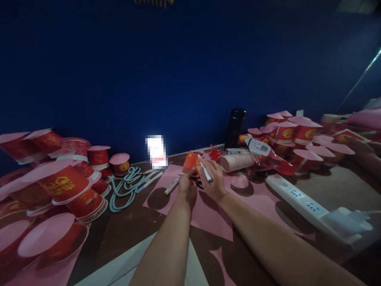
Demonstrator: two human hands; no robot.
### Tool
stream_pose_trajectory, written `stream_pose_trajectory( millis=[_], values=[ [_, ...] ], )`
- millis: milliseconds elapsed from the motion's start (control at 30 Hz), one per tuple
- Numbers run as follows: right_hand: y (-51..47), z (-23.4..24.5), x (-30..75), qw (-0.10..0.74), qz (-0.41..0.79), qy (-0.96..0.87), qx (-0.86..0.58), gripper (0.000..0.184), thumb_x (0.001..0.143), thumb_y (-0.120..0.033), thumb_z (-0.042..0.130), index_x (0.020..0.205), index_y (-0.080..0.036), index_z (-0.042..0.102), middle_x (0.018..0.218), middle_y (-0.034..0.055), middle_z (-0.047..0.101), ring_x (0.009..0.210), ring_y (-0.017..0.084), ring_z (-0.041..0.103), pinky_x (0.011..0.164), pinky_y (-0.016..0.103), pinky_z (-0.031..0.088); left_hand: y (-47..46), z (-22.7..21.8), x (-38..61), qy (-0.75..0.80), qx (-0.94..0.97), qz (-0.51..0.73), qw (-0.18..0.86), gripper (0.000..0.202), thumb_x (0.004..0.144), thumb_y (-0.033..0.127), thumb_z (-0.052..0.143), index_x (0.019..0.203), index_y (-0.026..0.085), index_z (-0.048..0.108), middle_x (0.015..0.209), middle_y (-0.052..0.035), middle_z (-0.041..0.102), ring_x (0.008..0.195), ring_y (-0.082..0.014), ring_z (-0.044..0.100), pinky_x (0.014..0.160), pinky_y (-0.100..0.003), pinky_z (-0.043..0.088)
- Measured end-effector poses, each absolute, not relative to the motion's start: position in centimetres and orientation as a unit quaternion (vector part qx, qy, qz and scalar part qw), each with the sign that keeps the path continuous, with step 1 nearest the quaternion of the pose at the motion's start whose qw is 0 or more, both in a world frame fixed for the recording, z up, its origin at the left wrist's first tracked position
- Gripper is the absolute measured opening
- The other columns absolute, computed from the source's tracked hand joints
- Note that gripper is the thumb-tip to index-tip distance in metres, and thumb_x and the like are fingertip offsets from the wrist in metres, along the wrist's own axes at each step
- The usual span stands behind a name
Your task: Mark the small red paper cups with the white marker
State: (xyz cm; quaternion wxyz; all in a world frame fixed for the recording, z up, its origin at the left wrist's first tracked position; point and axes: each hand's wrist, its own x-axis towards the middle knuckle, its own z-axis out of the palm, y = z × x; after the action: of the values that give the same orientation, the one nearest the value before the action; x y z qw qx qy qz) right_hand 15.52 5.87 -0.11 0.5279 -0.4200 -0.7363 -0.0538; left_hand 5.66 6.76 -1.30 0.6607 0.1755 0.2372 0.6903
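My left hand (187, 186) is closed around a small red paper cup (189, 159) with yellow printing, at the middle of the table. In my right hand (216, 182) is a white marker (206, 172), held slantwise beside the cup. Whether its tip touches the cup I cannot tell. Beside my left hand a second white marker (172, 186) lies on pink paper (205, 218) that has round cut-outs. A row of nested paper cups (237, 161) lies on its side right of my hands.
Red cups topped with pink discs crowd the left (65, 182) and right (305, 131). A coiled cable (122, 190), a lit phone (156, 151), a black bottle (235, 127) and a power strip (300, 198) surround my hands. Another person's hand (361, 150) is at far right.
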Motion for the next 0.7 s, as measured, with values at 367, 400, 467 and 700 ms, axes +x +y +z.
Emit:
stream_pose_trajectory(
  millis=[367, 400, 467, 700],
  values=[
    [5.71, -0.30, 15.35, 0.515, -0.053, -0.752, -0.408, 0.033, 0.094, -0.029, 0.047, 0.125, -0.022, 0.056, 0.112, 0.0075, 0.067, 0.104, 0.021, 0.058, 0.096, 0.040, 0.041, 6.95, -1.27, 5.32, 0.232, 0.147, 0.691, 0.669, 0.026, 0.070, 0.011, 0.067, 0.096, 0.015, 0.069, 0.074, -0.0015, 0.068, 0.072, -0.0135, 0.065, 0.079, -0.026, 0.047],
    [5.70, -0.32, 15.33, 0.513, -0.053, -0.754, -0.408, 0.033, 0.094, -0.029, 0.047, 0.125, -0.022, 0.056, 0.112, 0.0074, 0.067, 0.104, 0.021, 0.058, 0.096, 0.040, 0.041, 6.98, -1.38, 5.29, 0.232, 0.147, 0.691, 0.669, 0.024, 0.070, 0.010, 0.066, 0.093, 0.015, 0.069, 0.071, -0.0011, 0.067, 0.073, -0.0137, 0.065, 0.079, -0.026, 0.047],
    [5.73, -0.31, 15.35, 0.512, -0.053, -0.752, -0.411, 0.033, 0.094, -0.029, 0.046, 0.125, -0.022, 0.056, 0.112, 0.0074, 0.067, 0.104, 0.021, 0.058, 0.096, 0.040, 0.041, 7.03, -1.52, 5.26, 0.232, 0.146, 0.691, 0.669, 0.023, 0.069, 0.009, 0.066, 0.091, 0.015, 0.069, 0.070, -0.0009, 0.067, 0.073, -0.0139, 0.066, 0.079, -0.026, 0.048],
    [5.90, -0.11, 15.56, 0.523, -0.052, -0.740, -0.420, 0.032, 0.094, -0.027, 0.046, 0.124, -0.021, 0.057, 0.110, 0.0078, 0.067, 0.101, 0.021, 0.059, 0.091, 0.038, 0.043, 7.09, -1.28, 5.31, 0.202, 0.164, 0.688, 0.677, 0.039, 0.073, 0.014, 0.064, 0.111, 0.017, 0.064, 0.099, -0.0059, 0.072, 0.095, -0.0176, 0.067, 0.089, -0.030, 0.047]
  ],
)
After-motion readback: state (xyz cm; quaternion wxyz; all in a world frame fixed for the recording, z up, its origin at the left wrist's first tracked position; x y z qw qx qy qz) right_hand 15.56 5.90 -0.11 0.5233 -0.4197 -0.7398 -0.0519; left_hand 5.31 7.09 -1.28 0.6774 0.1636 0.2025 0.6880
